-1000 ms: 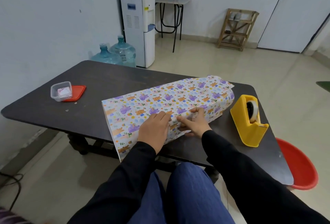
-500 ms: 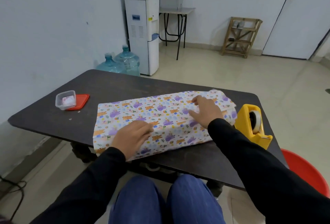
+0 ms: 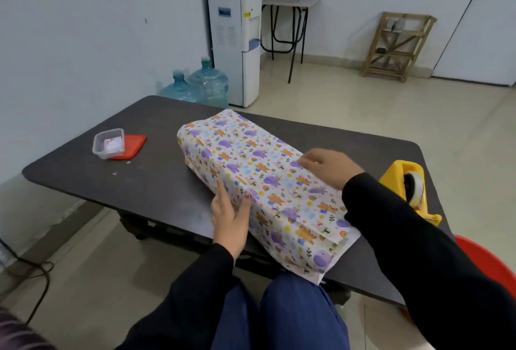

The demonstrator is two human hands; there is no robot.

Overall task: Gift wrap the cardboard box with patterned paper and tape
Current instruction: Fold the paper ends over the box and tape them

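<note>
A person sits at a dark table [image 3: 156, 182], seen from the head, looking down. The box [image 3: 265, 179] lies on the tabletop at a slant, one end pointing away to the left and the other coming close to the table's front edge on the right. Patterned paper [image 3: 293, 226] covers its top and visible sides, and no cardboard shows.

The left hand [image 3: 227, 218] is released. Its fingers lie straight against the box's long left side, with the thumb up at the top edge. The right hand [image 3: 328, 166] rests palm down on the top face with its fingers relaxed, grasping nothing. A yellow dispenser [image 3: 396, 179] stands on the table just right of that arm, apart from the box.

The near end of the paper [image 3: 332, 252] juts past the box as a loose, open sleeve, not yet folded in.

The box probably handles as stiff and light, and it likely slides easily on the smooth table. The paper is thin and looks likely to crease or tear if tugged. Flat palms on the long sides or top look the safest hold. The overhanging sleeve seems best pinched only at its edges for folding. Whether tape already holds the top seam cannot be seen.
</note>
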